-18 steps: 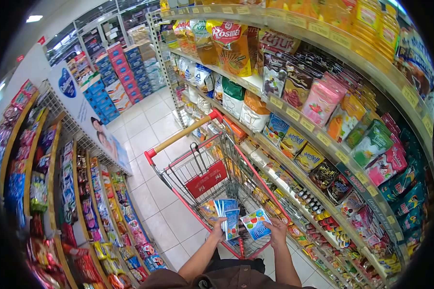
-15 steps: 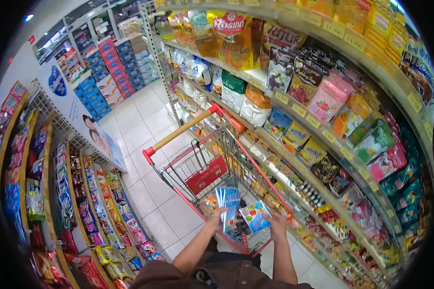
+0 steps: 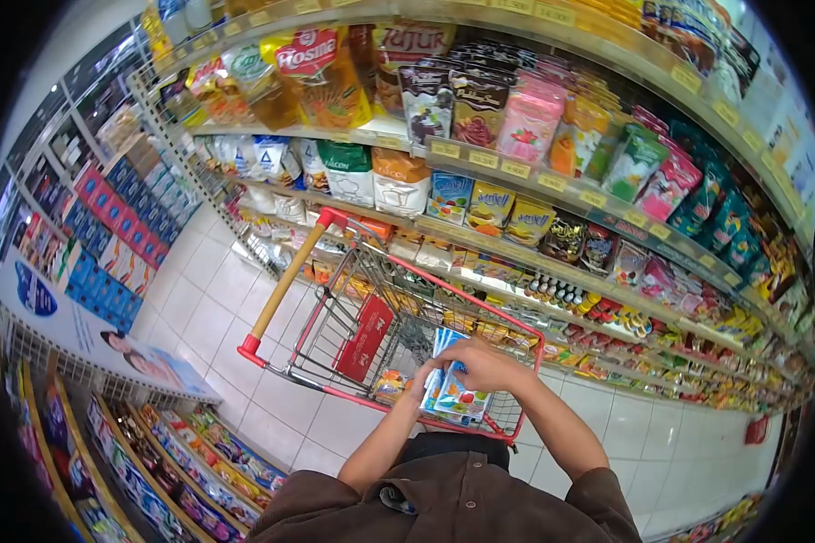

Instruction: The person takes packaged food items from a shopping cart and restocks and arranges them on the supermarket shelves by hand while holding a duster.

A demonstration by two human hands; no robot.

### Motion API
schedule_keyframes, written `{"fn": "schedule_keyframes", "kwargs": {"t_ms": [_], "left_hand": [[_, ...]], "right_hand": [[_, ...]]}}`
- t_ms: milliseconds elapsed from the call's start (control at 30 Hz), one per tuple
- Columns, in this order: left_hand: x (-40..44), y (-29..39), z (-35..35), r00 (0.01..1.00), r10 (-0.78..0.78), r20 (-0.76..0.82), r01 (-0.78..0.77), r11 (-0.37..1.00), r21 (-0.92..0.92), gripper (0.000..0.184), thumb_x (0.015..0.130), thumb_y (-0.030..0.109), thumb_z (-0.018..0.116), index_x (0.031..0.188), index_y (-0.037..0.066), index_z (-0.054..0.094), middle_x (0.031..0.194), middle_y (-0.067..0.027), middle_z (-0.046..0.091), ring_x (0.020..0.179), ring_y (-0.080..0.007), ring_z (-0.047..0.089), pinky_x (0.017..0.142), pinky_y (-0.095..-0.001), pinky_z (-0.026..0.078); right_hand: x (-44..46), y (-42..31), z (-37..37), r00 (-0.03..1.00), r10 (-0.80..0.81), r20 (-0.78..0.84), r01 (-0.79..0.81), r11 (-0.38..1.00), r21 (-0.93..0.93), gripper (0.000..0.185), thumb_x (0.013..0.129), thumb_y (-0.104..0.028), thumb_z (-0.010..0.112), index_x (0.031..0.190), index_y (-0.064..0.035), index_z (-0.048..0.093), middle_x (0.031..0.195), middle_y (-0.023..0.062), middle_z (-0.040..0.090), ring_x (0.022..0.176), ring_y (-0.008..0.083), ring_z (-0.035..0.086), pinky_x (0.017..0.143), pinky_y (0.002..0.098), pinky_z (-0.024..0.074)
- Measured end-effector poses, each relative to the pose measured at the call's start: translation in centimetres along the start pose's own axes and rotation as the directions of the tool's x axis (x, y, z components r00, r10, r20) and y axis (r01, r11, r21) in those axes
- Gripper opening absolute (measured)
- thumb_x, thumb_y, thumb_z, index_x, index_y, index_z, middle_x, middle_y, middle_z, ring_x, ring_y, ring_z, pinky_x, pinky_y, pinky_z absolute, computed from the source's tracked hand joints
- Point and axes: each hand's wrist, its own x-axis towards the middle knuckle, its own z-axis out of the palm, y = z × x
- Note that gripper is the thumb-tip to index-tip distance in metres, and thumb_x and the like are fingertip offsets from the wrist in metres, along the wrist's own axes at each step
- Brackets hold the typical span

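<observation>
Moving in from the side since the earlier picture, the right hand (image 3: 485, 365) is now meeting the left hand (image 3: 421, 376) at the blue packets (image 3: 463, 403). Its fingers are bending over their top, but I cannot tell if they are pinching one. The left hand is squeezing the bunch. Both hands are holding close over the shopping cart (image 3: 364, 340), where a yellow packet (image 3: 391, 385) is lying.

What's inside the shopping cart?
A yellow-orange packet and a greyish item too unclear to name. The blue packets, with the left hand and right hand on them, hide whatever lies beneath.
</observation>
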Motion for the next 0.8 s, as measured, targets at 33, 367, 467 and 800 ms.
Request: {"fn": "schedule_keyframes", "kwargs": {"t_ms": [33,367,467,800], "left_hand": [[-0.2,0.2,0.5,0.995,0.096,0.0,-0.096,0.993,-0.063,0.057,0.084,0.037,0.053,0.127,0.0,0.047,0.117,-0.0176,0.059,0.106,-0.0282,0.061,0.092,-0.0409,0.05],[-0.7,0.7,-1.9,0.911,-0.012,0.413,0.16,0.932,-0.326,0.073,0.078,0.041,0.048,0.133,-0.006,0.04,0.126,-0.0291,0.053,0.106,-0.0423,0.059,0.093,-0.0489,0.048],[-0.6,0.7,-2.2,0.978,0.085,0.192,-0.031,0.962,-0.27,0.085,0.069,0.043,0.054,0.136,-0.005,0.035,0.126,-0.0349,0.048,0.107,-0.0519,0.054,0.086,-0.0581,0.049],[-2.9,5.2,-3.7,0.933,0.357,-0.038,-0.359,0.924,-0.134,0.074,0.067,0.04,0.053,0.127,-0.002,0.047,0.115,-0.0233,0.06,0.101,-0.0394,0.06,0.09,-0.0472,0.048]], "right_hand": [[0.1,-0.3,0.4,1.0,0.013,-0.017,-0.013,1.0,0.004,0.03,0.071,0.002,0.059,0.101,-0.0024,0.063,0.098,0.0145,0.063,0.095,0.0356,0.058,0.085,0.0403,0.0453],[-4.4,6.5,7.3,0.505,0.514,-0.693,-0.095,0.831,0.548,0.028,0.081,-0.011,0.067,0.104,-0.001,0.056,0.103,0.0146,0.06,0.099,0.0297,0.06,0.091,0.037,0.0447],[-9.2,11.4,13.6,0.444,0.815,-0.372,-0.806,0.545,0.23,0.042,0.082,-0.03,0.066,0.11,-0.0005,0.058,0.107,0.0187,0.063,0.102,0.0322,0.062,0.089,0.0409,0.0481],[-10.8,11.4,17.2,0.381,0.913,-0.146,-0.921,0.388,0.024,0.039,0.082,-0.033,0.062,0.102,0.0005,0.06,0.103,0.023,0.064,0.097,0.0375,0.063,0.083,0.0461,0.0507]]}}
